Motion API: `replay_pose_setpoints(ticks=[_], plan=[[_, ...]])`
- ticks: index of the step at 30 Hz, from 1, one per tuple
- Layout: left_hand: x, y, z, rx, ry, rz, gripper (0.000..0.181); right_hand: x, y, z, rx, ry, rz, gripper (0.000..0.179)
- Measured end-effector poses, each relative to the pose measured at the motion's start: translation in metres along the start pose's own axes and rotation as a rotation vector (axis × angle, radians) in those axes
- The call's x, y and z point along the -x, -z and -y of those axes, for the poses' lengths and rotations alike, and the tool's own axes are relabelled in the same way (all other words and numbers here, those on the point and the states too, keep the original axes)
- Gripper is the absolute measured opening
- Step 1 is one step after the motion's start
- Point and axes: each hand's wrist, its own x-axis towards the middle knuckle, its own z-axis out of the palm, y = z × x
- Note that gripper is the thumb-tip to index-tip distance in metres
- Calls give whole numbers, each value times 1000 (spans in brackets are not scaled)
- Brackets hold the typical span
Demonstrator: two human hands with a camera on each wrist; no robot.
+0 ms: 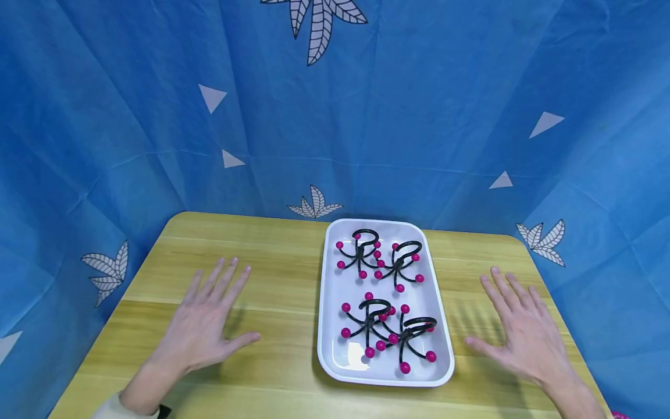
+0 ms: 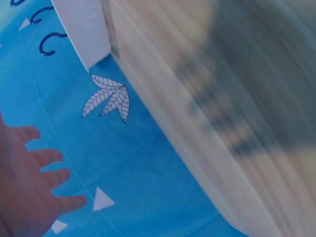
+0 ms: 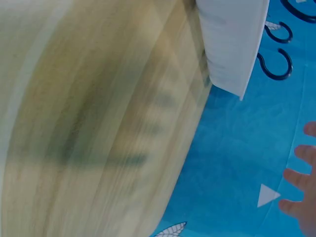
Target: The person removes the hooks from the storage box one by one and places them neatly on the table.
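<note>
Bare and holding nothing, my left hand (image 1: 201, 329) hovers over the table left of the white tray (image 1: 321, 302), palm down with fingers and thumb spread. On the tray's other side, my right hand (image 1: 531, 334) is held the same way, also with nothing in it. Several black wire pieces stand in the tray, each with a curled hook on top and thin legs tipped with pink balls; one is a front piece (image 1: 406, 334), another a back piece (image 1: 360, 250). Both wrist views show the spread fingertips apart from the tray, with black hooks (image 2: 53, 43) rising over its wall.
The wooden table (image 1: 272, 361) has rounded back corners. A blue cloth (image 1: 419, 116) with leaf and triangle prints hangs behind it and down both sides. Hand shadows fall on the tabletop. A small pink thing (image 1: 619, 415) shows at the lower right edge.
</note>
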Motion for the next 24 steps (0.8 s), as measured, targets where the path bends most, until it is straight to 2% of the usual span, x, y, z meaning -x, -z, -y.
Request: replay_pose_setpoints(ticks=[5, 12, 18, 24], plan=[[-8, 1, -11, 3, -35, -4, 117, 2, 3, 2, 20, 36, -4, 124], [-29, -1, -36, 53, -117, -12, 111, 2, 2, 13, 35, 77, 8, 121], [-45, 0, -57, 81, -169, 31, 109, 2, -2, 26, 32, 90, 18, 122], [-61, -1, -79, 122, -248, 80, 105, 3, -8, 35, 30, 106, 29, 123]])
